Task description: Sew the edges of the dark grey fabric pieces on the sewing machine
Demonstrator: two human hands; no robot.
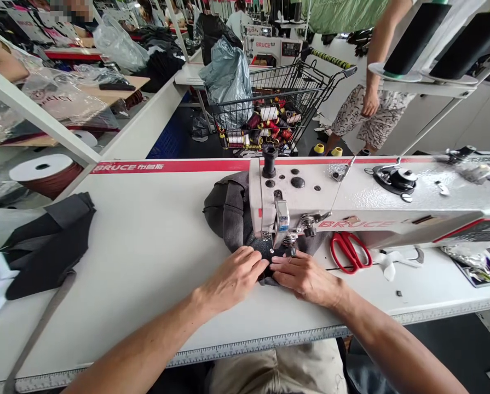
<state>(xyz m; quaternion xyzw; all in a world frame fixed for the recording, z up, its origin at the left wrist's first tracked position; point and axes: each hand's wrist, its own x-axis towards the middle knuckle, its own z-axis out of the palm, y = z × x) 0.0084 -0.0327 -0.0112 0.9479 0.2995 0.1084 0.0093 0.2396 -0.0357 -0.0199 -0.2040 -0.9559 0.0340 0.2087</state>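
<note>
A dark grey piece of fabric [233, 213] lies bunched under the head of a white sewing machine [351, 205]. My left hand [238, 273] is closed on the fabric's near edge, just left of the needle area, with its fingertips pinching the cloth. From the other side my right hand [304, 276] grips the same edge, its fingers bent and close to the left fingertips. Both hands rest low over the table, right in front of the presser foot, which is largely hidden. Red-handled scissors [350, 253] lie to the right of my right hand.
Dark cut fabric pieces [51, 251] and a grey strip [43, 323] lie at the table's left. A measuring tape [261, 343] runs along the front edge. Behind stands a cart [275, 98] of thread spools; a person [376, 104] stands beside it. Thread cones [417, 38] stand upper right.
</note>
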